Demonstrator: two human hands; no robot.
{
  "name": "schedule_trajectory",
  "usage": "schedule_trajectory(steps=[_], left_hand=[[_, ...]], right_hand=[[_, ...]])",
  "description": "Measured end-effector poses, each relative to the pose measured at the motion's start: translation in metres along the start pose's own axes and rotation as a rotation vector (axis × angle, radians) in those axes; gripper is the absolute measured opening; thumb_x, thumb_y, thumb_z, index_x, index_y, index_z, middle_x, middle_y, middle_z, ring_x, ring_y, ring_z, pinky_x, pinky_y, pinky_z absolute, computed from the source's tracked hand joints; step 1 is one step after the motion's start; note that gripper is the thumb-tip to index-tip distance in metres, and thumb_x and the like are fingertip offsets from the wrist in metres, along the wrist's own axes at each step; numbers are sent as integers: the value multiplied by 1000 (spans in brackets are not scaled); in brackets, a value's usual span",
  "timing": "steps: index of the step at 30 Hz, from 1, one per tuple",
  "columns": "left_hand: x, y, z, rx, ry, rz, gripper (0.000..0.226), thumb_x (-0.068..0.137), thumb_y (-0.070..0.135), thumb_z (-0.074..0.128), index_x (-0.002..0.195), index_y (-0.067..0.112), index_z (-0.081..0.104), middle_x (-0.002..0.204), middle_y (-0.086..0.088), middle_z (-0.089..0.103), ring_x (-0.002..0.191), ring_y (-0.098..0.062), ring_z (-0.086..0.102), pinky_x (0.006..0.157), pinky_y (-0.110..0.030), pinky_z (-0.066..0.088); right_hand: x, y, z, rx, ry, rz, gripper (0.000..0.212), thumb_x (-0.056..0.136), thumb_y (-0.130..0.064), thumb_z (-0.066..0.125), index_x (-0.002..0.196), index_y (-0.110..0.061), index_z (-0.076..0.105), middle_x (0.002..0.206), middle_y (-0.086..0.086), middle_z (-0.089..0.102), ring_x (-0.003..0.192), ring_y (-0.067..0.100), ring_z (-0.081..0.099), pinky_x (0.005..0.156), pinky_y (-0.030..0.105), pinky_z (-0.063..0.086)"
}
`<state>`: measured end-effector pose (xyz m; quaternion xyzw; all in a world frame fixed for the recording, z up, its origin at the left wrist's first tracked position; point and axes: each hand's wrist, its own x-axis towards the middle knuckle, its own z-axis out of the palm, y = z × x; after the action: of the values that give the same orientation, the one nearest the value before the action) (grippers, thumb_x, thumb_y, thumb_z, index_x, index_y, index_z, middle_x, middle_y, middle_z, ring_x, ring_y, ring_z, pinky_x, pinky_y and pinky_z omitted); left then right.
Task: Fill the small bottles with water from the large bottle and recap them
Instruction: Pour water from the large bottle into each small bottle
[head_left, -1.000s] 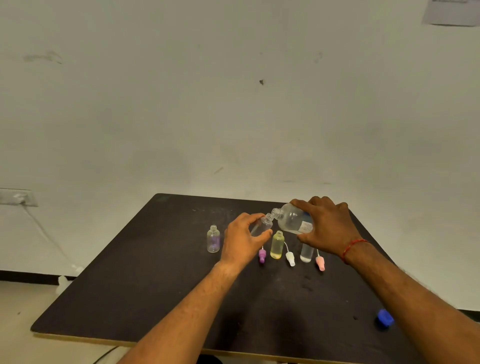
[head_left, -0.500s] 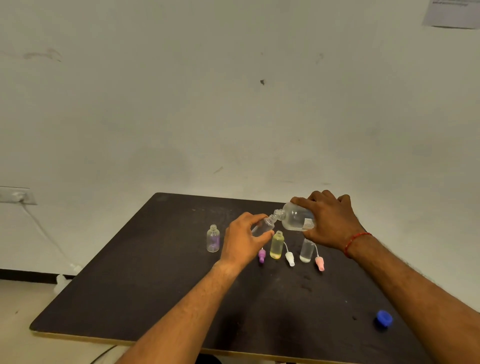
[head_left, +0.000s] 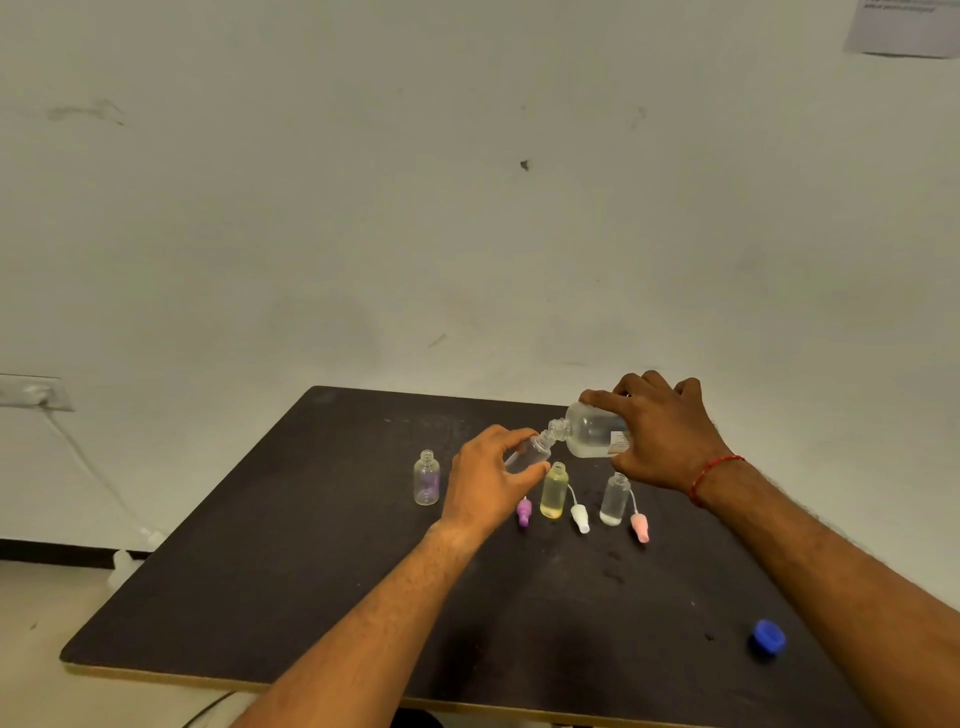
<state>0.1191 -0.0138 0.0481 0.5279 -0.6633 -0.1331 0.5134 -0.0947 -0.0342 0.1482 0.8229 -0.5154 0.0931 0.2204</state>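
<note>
On the dark rectangular worktop (head_left: 291, 561) four small clear plastic bottles are in view: one with a purple tint (head_left: 426, 478) standing upright and alone at the left, one with yellowish liquid (head_left: 554, 491), one with clear liquid (head_left: 614, 500), and a fourth small clear bottle (head_left: 530, 453) lifted off the surface. Three pointed dropper caps lie near the standing bottles: a purple cap (head_left: 524, 512), a white cap (head_left: 580, 518) and a pink cap (head_left: 640, 528). One blue round screw cap (head_left: 768, 636) sits well apart near the right front edge.

The left hand (head_left: 485, 483) is wrapped around the lifted small bottle, which tilts with its open neck up and to the right. The right hand (head_left: 662, 434), with a red thread bracelet (head_left: 714, 474) at the wrist, grips the large clear plastic bottle (head_left: 592, 430) from above. Its long axis lies nearly horizontal, mouth pointing left and slightly down, touching the small bottle's neck.

Compared with a second ago, the right hand and large bottle sit higher and farther right, uncovering the clear-liquid bottle.
</note>
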Motion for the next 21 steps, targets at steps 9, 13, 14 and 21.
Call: schedule_trajectory(steps=[9,13,14,21], left_hand=[[0,-3,2,4,-11,-3,39,84,41,78,122,32,70,106,13,66,97,-3,62,81,-23,56],[0,-4,3,15,-13,-6,42,84,42,78,124,31,69,108,12,66,96,-3,61,80,-19,55],[0,-4,3,17,-13,-7,43,84,42,78,124,31,69,108,13,66,96,-2,61,80,-19,54],[0,-3,2,9,-9,-5,42,84,42,79,123,32,69,104,14,65,92,-1,61,75,-14,50]], right_hand=[[0,1,-2,-12,5,-14,74,77,-44,66,143,-45,34,123,-4,51,118,18,43,91,42,33],[-1,1,-3,-11,-1,-12,73,77,-42,65,142,-46,34,122,-5,51,117,17,43,91,42,33],[0,1,-3,-11,-2,-13,73,77,-41,65,142,-46,34,122,-5,51,117,17,43,91,42,33],[1,1,-4,-21,-3,-19,72,77,-42,65,142,-47,33,122,-5,51,117,17,43,92,41,33]])
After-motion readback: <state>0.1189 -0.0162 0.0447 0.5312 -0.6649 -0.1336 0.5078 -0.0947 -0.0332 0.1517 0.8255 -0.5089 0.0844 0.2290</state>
